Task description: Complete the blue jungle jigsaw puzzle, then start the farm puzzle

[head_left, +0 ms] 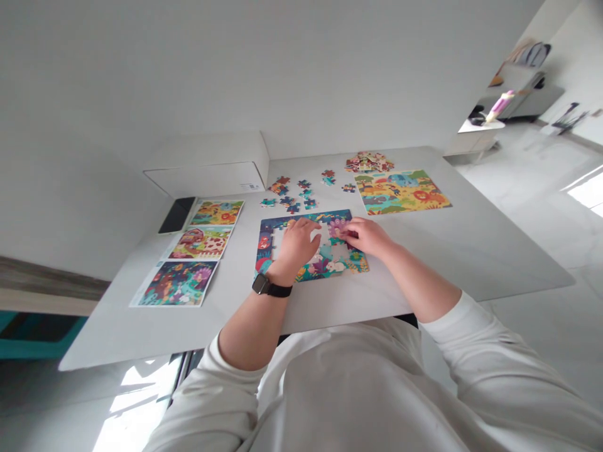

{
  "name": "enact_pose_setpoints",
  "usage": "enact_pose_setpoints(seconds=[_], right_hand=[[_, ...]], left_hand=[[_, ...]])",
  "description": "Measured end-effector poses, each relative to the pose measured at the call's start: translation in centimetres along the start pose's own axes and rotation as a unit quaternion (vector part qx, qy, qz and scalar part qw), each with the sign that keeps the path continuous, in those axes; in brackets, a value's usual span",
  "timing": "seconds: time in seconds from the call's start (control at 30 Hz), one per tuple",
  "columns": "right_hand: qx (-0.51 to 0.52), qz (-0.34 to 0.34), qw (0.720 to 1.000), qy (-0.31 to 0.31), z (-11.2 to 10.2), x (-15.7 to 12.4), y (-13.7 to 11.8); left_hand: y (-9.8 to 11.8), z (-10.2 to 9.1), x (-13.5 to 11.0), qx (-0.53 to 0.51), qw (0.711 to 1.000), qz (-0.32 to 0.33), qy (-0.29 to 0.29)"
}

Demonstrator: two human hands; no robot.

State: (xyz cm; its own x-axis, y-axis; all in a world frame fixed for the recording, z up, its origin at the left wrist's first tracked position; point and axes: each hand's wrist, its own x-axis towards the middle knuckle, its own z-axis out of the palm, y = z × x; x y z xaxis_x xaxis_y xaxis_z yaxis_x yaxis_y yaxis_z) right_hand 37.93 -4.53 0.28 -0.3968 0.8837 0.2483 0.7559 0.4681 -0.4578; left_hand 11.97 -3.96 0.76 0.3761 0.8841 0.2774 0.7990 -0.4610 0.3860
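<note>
A partly assembled jigsaw puzzle [334, 267] with a dark blue border lies on the table in front of me. Its frame is joined, and pale gaps show inside. Above its left and middle part is my left hand [298, 243], thumb apart from the bent fingers, holding nothing that I can see. My right hand [367, 236] is at the puzzle's right side, fingertips pinched on a puzzle piece [337, 230] by the purple part of the picture. The fingers hide much of that piece. Several loose puzzle pieces [308, 204] lie just beyond the puzzle.
A completed yellow animal puzzle [400, 191] lies at the right, with a heap of pieces [369, 162] behind it. On the left are a sheet of reference pictures [181, 282] and a dark phone [177, 215]. A white box [207, 166] stands at the back of the white table [494, 251].
</note>
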Motion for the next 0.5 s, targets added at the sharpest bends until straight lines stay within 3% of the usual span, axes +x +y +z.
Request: enact_pose_setpoints(seconds=[0.33,0.5], right_hand=[[0.007,0.004,1.0,-0.012,0.4,0.1,0.5],[0.009,0.001,1.0,0.009,0.4,0.0,0.5]], left_hand=[[1.3,0.5,-0.5,0.037,0.997,0.025,-0.069],[1.7,-0.1,-0.6,0.02,0.998,0.02,-0.061]])
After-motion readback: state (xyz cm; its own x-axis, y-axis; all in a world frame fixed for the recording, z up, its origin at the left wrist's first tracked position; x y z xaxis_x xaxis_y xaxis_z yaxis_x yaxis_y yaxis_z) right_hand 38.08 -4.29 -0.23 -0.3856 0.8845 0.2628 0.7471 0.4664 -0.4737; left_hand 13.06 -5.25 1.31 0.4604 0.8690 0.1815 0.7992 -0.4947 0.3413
